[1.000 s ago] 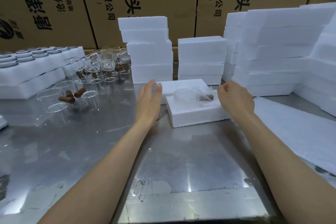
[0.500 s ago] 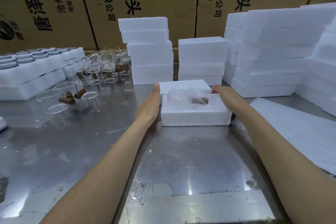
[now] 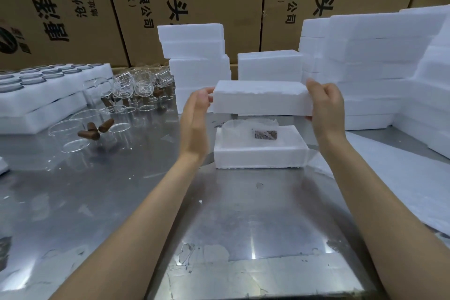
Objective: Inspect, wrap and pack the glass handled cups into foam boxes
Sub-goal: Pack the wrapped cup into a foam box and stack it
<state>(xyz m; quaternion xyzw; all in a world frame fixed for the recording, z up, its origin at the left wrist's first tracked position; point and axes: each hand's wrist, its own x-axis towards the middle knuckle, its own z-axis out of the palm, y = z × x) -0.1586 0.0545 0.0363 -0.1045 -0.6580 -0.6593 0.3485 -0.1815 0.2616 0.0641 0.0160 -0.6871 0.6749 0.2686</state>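
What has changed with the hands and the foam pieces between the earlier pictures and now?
The foam lid that lay behind the foam box has been picked up: the left hand and the right hand now hold it by its ends in the air above the box. Before, both hands were at the sides of the box. The wrapped cup stays in the open box, and the loose glass cups and foam stacks have not moved.

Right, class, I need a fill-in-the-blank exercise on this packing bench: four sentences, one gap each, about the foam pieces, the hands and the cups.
1. The foam lid is held by ____ hands.
2. The wrapped cup lies in the foam ____ on the metal table.
3. The lid is ____ the open box, not yet on it.
4. The loose glass cups stand to the person's ____ on the table.

Missing words: both; box; above; left
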